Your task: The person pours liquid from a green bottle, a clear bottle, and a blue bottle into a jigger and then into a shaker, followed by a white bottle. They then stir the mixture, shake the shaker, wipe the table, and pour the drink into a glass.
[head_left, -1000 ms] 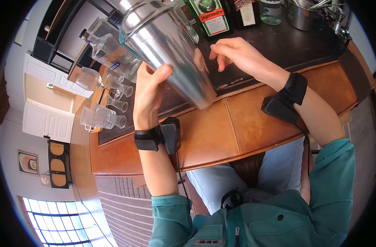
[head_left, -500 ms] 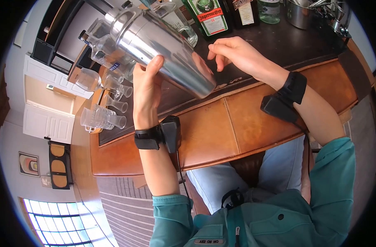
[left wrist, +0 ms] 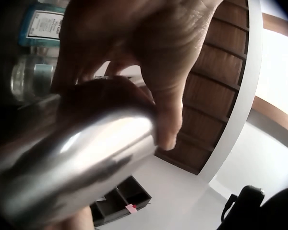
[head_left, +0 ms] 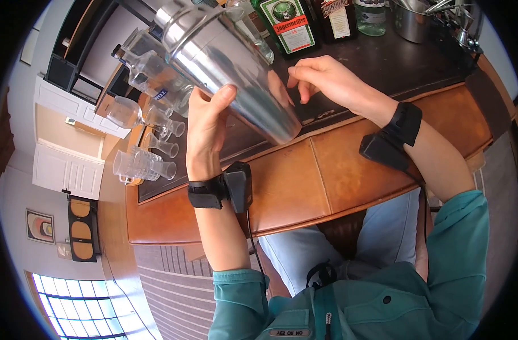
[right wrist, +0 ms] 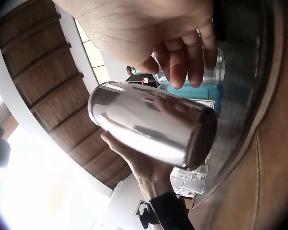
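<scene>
Left hand [head_left: 205,124]: you grip the metal shaker [head_left: 246,88], thumb on its side.
Right hand [head_left: 331,84]: your fingers loosely curled, near the shaker.
Shaker: tilted above the counter [head_left: 378,63].

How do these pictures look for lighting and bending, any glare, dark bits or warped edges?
Head view: black corners, fisheye bowing along the leather-trimmed table, highlights on the steel cocktail shaker; left wrist view: left hand largely in shadow, white glare across the shaker; right wrist view: lower left washed out to white.
</scene>
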A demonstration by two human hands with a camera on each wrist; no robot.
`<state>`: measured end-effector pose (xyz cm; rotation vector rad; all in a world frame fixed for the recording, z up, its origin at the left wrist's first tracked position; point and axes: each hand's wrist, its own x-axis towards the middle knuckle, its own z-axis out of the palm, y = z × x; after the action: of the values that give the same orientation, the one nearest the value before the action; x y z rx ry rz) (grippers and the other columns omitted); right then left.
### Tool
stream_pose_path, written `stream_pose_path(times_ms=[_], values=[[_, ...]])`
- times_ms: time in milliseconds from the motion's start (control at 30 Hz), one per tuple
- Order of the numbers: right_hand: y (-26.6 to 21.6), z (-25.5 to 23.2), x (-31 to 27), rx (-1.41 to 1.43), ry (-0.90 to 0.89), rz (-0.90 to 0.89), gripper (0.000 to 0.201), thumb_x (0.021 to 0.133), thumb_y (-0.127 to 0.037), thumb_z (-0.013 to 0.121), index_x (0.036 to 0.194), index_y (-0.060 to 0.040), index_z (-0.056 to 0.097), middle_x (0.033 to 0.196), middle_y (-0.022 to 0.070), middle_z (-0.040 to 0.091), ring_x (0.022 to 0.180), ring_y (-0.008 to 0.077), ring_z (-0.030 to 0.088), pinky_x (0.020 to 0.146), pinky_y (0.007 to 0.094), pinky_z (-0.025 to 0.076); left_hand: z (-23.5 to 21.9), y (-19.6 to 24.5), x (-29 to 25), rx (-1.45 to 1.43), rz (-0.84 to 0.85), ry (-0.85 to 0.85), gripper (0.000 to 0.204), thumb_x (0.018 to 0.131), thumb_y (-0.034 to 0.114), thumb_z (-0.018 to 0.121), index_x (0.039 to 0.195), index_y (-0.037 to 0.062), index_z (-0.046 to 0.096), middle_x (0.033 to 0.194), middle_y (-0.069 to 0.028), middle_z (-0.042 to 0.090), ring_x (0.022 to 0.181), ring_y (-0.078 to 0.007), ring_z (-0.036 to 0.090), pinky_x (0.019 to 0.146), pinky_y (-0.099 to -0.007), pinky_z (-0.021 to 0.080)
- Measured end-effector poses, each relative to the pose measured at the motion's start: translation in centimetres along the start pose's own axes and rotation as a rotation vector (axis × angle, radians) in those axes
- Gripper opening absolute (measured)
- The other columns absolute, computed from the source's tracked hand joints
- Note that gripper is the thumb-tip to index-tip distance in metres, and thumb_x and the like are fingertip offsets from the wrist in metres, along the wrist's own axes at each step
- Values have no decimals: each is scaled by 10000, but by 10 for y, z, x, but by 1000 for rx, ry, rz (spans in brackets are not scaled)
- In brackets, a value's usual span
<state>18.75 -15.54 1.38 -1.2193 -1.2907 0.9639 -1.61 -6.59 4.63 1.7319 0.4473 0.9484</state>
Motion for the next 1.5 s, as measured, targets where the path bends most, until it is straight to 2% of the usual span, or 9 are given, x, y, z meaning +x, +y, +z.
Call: stream_pose_path(times_ms=[100,233,633,767,833,967,1100,1200,1500], values=[[0,0,-1,24,-17,-8,303,906,-247,440,807,5,577,592,25,537,592,103,530,620,250,425,-4,-4,-7,-241,-126,-3,677,702,386,705,1105,-101,462,994,-144,579,906,-199,572,785,-321,463],[-1,1,-1,3,-15,-4,302,906,-245,439,805,4,576,592,26,537,590,106,531,614,249,425,-1,2,-3,-93,-113,36,749,679,447,701,1133,-93,449,1013,-148,568,910,-211,573,789,-331,465],[-2,1,-1,-12,-38,8,298,906,-242,440,808,6,573,592,26,539,593,101,531,616,246,422,-1,1,-9,-351,-185,90,725,713,451,672,1150,-75,431,1023,-152,570,918,-238,586,808,-353,489],[0,1,-1,1,-39,7,299,906,-246,440,809,4,573,587,21,534,594,98,530,620,245,424,2,2,-4,-177,-212,37,703,733,464,645,1141,-72,443,1035,-170,560,943,-252,569,794,-376,486],[0,1,-1,-13,-43,5,299,906,-245,441,809,5,573,586,21,534,592,99,530,620,247,425,8,3,-6,-297,-222,200,684,742,454,637,1114,-90,453,1008,-174,568,878,-230,591,738,-350,502],[1,0,0,-10,-45,4,300,907,-244,438,815,6,575,586,22,535,585,101,529,619,251,427,-1,1,-4,-149,-177,66,729,711,461,667,1147,-73,431,1019,-154,565,941,-239,566,791,-360,482],[1,0,1,-8,-49,9,301,908,-242,437,809,6,575,586,22,535,584,101,529,615,249,427,-1,3,-10,-337,-210,104,742,701,442,685,1155,-81,419,1019,-144,563,911,-211,578,785,-340,483],[2,-1,1,-20,-49,-9,301,907,-243,441,801,4,575,586,21,535,582,99,527,610,244,423,-1,1,-4,-123,-158,-23,743,708,423,683,1168,-90,404,1020,-141,562,910,-197,566,793,-314,456],[3,0,1,-20,-63,-32,321,884,-249,456,815,33,592,595,54,569,582,114,552,599,248,453,4,4,-12,-324,-221,47,697,729,403,666,1158,-87,420,1017,-150,568,917,-206,574,838,-316,445]])
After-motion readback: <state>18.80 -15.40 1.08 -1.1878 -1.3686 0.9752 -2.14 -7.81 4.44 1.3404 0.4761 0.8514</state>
